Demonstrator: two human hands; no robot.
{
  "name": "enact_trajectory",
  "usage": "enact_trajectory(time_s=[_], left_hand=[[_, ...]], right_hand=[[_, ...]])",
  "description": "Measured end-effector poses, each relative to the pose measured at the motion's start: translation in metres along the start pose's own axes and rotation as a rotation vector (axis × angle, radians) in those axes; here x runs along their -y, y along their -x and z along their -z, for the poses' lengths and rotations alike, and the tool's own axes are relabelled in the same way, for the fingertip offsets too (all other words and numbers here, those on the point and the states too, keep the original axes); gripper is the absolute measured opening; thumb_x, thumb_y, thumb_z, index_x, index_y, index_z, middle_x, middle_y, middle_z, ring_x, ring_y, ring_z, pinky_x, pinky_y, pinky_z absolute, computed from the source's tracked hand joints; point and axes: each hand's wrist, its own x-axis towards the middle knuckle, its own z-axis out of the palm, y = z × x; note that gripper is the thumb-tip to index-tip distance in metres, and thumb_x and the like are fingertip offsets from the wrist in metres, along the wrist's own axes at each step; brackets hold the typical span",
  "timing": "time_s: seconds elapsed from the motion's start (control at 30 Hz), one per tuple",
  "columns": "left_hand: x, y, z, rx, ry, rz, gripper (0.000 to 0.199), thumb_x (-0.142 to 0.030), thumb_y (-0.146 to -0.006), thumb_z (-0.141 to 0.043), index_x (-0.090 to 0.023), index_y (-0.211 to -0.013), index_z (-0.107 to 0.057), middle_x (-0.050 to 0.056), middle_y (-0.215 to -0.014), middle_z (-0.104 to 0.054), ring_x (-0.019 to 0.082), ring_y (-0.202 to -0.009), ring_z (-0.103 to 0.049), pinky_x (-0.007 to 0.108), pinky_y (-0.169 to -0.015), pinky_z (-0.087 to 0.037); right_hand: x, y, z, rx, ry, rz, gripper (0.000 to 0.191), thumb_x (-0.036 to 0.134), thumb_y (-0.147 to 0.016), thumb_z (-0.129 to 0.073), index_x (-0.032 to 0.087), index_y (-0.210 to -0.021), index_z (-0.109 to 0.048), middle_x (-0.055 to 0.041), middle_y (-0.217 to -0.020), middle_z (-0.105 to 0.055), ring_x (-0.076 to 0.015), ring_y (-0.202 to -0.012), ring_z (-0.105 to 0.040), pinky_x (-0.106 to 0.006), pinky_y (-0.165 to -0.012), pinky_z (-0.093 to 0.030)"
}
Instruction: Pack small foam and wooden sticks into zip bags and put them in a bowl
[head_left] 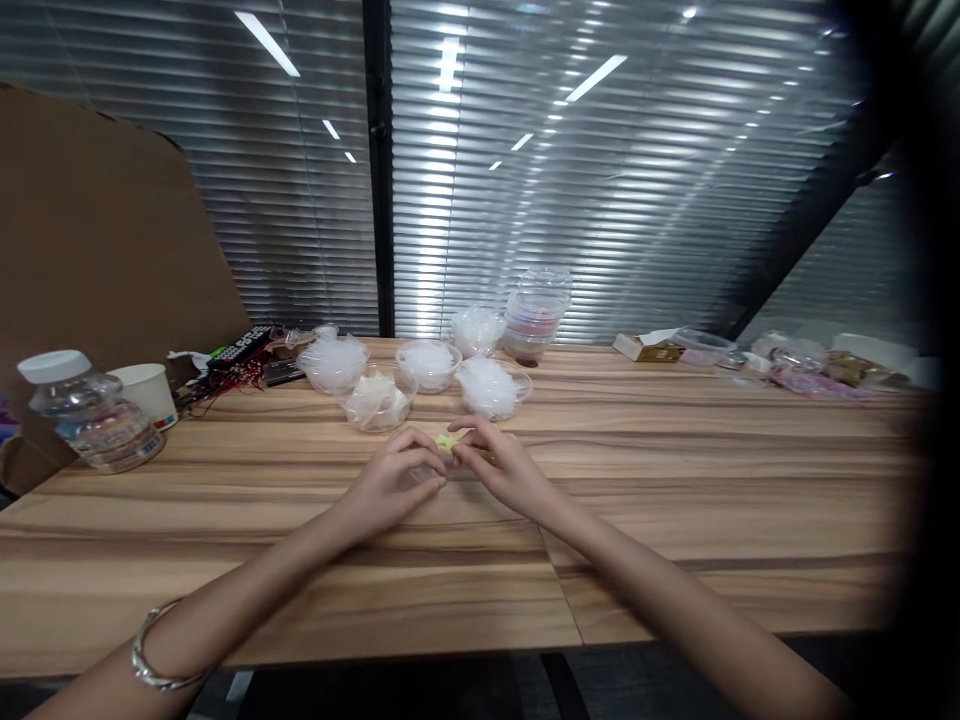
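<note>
Both hands meet above the middle of the wooden table (637,480). My right hand (504,468) pinches a small yellow-green piece (445,442), too small and blurred to name. From the other side, my left hand (396,480) curves in with its fingers bent close together, next to the piece. Something faint and see-through shows between its fingers, but I cannot make out what it is. Just beyond the hands stand a clear bowl (411,402) with a crumpled plastic bag and pale pieces, and another clear bowl (525,392) holding white plastic bags.
Farther back are more bowls of clear bags (427,364) and a stack of clear containers (538,310). A lidded jar (105,425), paper cup (146,393) and wired electronics (240,350) occupy the left. A small box (649,347) and plastic packaging (817,375) lie back right.
</note>
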Motion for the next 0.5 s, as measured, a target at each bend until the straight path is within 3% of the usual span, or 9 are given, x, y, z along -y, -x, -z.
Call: enact_trajectory(time_s=[0.1,0.2,0.27,0.4,0.5], left_hand=[[-0.004,-0.001,0.004,-0.091,-0.023,0.046,0.016,-0.022,-0.081,-0.058,-0.02,-0.097,-0.059,0.006,-0.1,-0.054,0.02,-0.097,-0.052,0.034,-0.087,-0.043],[-0.001,-0.001,0.003,-0.191,-0.005,0.145,0.042,-0.025,-0.077,-0.063,-0.021,-0.114,-0.044,0.007,-0.109,-0.052,0.017,-0.086,-0.054,0.033,-0.079,-0.045],[0.003,0.0,0.001,-0.232,0.042,0.172,0.054,-0.026,-0.076,-0.065,-0.022,-0.12,-0.034,0.008,-0.111,-0.051,0.015,-0.082,-0.055,0.033,-0.078,-0.046],[0.008,0.001,-0.003,-0.158,0.109,0.161,0.057,-0.023,-0.076,-0.064,-0.022,-0.123,-0.031,0.007,-0.106,-0.055,0.017,-0.09,-0.056,0.035,-0.084,-0.045],[0.005,0.001,-0.002,-0.128,0.119,0.161,0.055,-0.023,-0.077,-0.063,-0.022,-0.123,-0.033,0.008,-0.113,-0.051,0.018,-0.095,-0.055,0.037,-0.089,-0.045]], right_hand=[[-0.001,-0.001,-0.001,-0.014,-0.093,-0.005,0.027,0.032,-0.092,-0.042,0.022,-0.116,-0.051,-0.0042,-0.082,-0.062,-0.0181,-0.078,-0.059,-0.032,-0.073,-0.044],[-0.006,-0.001,-0.004,-0.005,-0.168,-0.029,0.023,0.033,-0.091,-0.044,0.022,-0.107,-0.056,-0.0037,-0.08,-0.062,-0.0167,-0.071,-0.059,-0.03,-0.067,-0.045],[-0.01,-0.001,-0.005,0.001,-0.217,-0.06,0.024,0.033,-0.091,-0.046,0.023,-0.111,-0.053,-0.003,-0.08,-0.061,-0.016,-0.069,-0.058,-0.029,-0.065,-0.045],[-0.011,0.0,-0.006,-0.018,-0.237,-0.08,0.034,0.029,-0.089,-0.049,0.025,-0.123,-0.047,-0.0044,-0.09,-0.061,-0.0167,-0.077,-0.058,-0.032,-0.074,-0.046],[-0.008,0.0,-0.007,-0.011,-0.281,-0.083,0.041,0.028,-0.089,-0.05,0.027,-0.129,-0.042,-0.0063,-0.107,-0.058,-0.0154,-0.075,-0.058,-0.033,-0.074,-0.048]])
